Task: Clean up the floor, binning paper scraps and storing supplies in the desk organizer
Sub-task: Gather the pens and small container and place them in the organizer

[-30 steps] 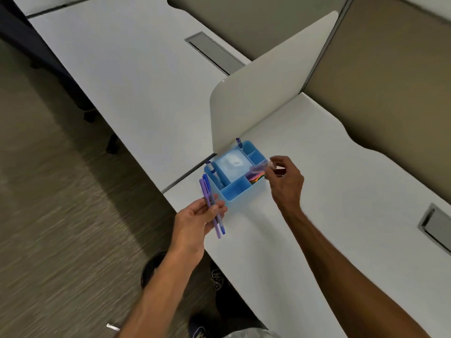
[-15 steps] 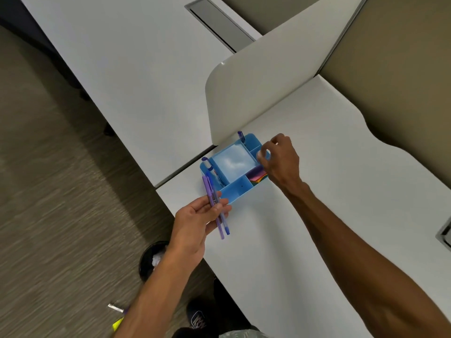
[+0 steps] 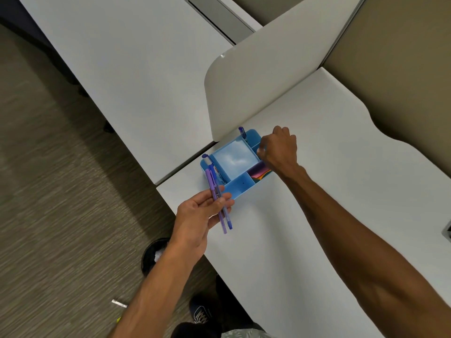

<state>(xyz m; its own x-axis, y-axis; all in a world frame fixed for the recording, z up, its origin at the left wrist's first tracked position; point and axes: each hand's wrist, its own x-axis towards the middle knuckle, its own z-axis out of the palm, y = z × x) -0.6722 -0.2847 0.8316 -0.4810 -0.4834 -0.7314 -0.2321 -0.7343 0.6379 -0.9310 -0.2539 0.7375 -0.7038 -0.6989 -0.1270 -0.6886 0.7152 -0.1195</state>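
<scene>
A blue desk organizer [image 3: 235, 191] stands on the white desk [image 3: 329, 191] against the divider's foot. Two purple pens [image 3: 214, 189] are pinched in my left hand [image 3: 197, 220], their upper ends over the organizer's left front corner. My right hand [image 3: 280, 150] hovers over the organizer's back right compartment, fingers curled around what looks like a small pale item at their tips. One purple pen [image 3: 242, 131] stands in the back compartment and another [image 3: 206, 158] in the left one. Colored paper [image 3: 258, 172] fills a right compartment.
A white divider panel [image 3: 268, 69] rises just behind the organizer. A black bin [image 3: 152, 254] holding white scraps stands on the carpet beside the desk edge. A small silver object [image 3: 119, 303] and a yellow bit [image 3: 118, 320] lie on the floor by my shoe [image 3: 202, 313].
My right hand has carried its small item from the organizer's right side toward the back right compartment. The left hand keeps the two pens, almost still.
</scene>
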